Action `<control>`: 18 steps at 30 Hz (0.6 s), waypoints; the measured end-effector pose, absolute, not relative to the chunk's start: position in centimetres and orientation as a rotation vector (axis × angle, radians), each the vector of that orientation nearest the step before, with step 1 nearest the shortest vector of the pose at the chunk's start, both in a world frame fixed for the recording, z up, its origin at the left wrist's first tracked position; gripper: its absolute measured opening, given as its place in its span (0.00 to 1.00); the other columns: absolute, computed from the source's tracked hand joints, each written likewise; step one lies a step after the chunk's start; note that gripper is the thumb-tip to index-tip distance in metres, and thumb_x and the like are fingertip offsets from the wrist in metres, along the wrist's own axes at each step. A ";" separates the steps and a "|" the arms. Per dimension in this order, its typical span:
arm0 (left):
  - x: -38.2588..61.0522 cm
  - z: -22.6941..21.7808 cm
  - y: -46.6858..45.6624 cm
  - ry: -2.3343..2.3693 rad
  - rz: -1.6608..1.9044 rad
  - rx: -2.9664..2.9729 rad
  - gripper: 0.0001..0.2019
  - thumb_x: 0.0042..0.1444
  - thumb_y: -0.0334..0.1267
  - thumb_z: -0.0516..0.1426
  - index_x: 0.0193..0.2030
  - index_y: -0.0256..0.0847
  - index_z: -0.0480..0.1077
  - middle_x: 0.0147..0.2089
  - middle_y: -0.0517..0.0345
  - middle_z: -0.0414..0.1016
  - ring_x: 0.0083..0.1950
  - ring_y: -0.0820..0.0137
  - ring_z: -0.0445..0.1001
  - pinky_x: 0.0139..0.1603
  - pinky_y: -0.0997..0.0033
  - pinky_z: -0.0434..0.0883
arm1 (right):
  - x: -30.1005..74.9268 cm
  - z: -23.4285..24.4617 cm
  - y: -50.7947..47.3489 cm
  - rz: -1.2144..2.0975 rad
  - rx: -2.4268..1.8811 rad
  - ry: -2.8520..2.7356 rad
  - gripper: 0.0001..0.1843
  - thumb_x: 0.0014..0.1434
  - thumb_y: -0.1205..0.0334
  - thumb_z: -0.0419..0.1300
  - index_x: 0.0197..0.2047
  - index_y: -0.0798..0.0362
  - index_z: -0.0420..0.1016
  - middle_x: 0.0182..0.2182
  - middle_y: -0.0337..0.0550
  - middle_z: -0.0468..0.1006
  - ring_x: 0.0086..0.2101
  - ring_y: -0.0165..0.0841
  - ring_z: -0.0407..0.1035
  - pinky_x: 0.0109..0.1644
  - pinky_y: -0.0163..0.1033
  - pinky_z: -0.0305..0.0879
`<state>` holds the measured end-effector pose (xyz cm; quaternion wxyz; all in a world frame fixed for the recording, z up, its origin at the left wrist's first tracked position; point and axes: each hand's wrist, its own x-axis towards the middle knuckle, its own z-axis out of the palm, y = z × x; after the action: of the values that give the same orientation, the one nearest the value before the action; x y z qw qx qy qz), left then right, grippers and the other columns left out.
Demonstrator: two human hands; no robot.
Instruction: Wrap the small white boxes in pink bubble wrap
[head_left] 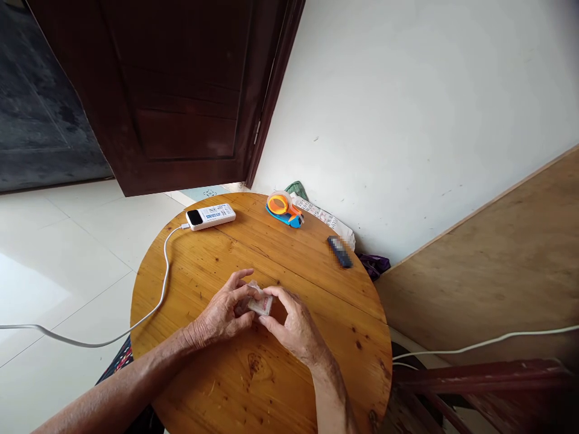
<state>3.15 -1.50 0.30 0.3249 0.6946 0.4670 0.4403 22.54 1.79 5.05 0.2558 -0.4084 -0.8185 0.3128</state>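
Both my hands rest on a round wooden table near its middle. Between them is a small clear plastic packet with something pale inside. My left hand pinches its left side with thumb and fingers. My right hand curls around its right end, fingers bent over it. What the packet contains is too small to make out.
A white power bank with a white cable lies at the table's far left. An orange and blue tape dispenser and a small dark device sit at the far right. A dark door, a white wall and a plywood sheet stand behind.
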 end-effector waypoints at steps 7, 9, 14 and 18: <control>3.2 -0.3 -1.3 1.224 1.213 1.870 0.16 0.50 0.25 0.59 0.46 0.41 0.74 0.64 0.45 0.57 0.65 0.55 0.62 0.60 0.56 0.70 | 22.7 4.6 2.1 0.920 -0.993 -2.194 0.20 0.53 0.73 0.63 0.48 0.47 0.75 0.48 0.41 0.79 0.48 0.36 0.73 0.54 0.40 0.66; 3.3 -0.6 -1.4 1.223 1.253 1.899 0.16 0.50 0.25 0.59 0.46 0.41 0.74 0.66 0.45 0.54 0.64 0.56 0.63 0.60 0.55 0.70 | 22.7 4.6 2.0 0.918 -0.988 -2.198 0.20 0.53 0.74 0.63 0.48 0.47 0.75 0.49 0.41 0.78 0.49 0.36 0.72 0.55 0.40 0.66; 3.3 -0.7 -1.6 1.199 1.309 1.966 0.16 0.49 0.20 0.56 0.43 0.40 0.73 0.68 0.46 0.50 0.60 0.59 0.66 0.57 0.58 0.72 | 22.7 4.5 1.9 0.906 -1.021 -2.218 0.18 0.53 0.75 0.63 0.46 0.47 0.74 0.49 0.41 0.77 0.49 0.35 0.72 0.55 0.39 0.65; 3.4 -0.5 -1.6 1.194 1.316 1.988 0.16 0.48 0.20 0.56 0.42 0.40 0.73 0.68 0.47 0.50 0.59 0.60 0.67 0.56 0.59 0.73 | 22.7 4.5 1.9 0.927 -1.034 -2.230 0.14 0.53 0.74 0.63 0.41 0.48 0.73 0.49 0.41 0.76 0.49 0.36 0.71 0.54 0.40 0.64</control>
<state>3.38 -1.57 -0.51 0.2353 0.7247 0.4352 0.4797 22.72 1.93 4.51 0.2546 -0.3807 -0.8209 0.3412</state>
